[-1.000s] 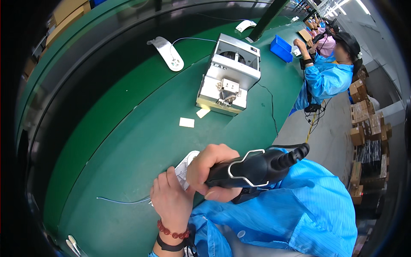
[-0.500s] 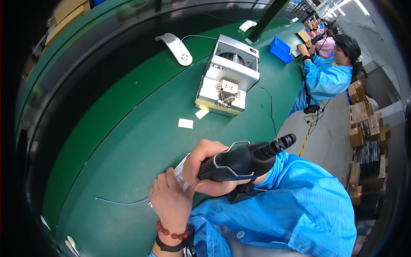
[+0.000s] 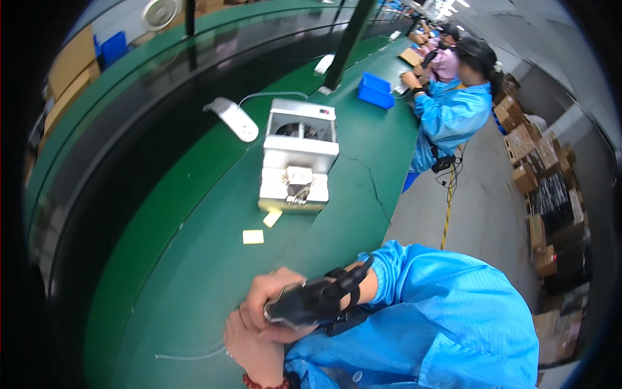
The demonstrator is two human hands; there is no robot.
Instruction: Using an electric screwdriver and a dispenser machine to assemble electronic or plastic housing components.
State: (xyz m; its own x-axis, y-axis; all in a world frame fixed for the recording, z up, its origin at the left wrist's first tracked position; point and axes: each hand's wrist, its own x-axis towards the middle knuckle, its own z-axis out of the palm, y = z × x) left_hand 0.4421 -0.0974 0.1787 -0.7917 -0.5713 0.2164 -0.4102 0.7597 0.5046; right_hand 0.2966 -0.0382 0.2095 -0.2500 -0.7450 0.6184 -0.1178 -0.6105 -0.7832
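My right hand is wrapped round a black electric screwdriver, a thick-bodied tool with a wire hanger and a ribbed cable end that points back over my forearm. My left hand lies against it on the green bench, fingers curled over a white part that both hands now hide. A thin pale cable runs out to the left from under the left hand. The screwdriver's tip is hidden too.
Beyond my hands stands a grey-white machine, with yellow paper slips before it. A white, long-bodied device with a cable lies further left. Past a green post sits a blue bin, near a co-worker in blue.
The view has swung, so the bench and machine sit lower and further left. My right hand and the screwdriver are closer to my left hand, and the white part has gone out of sight.
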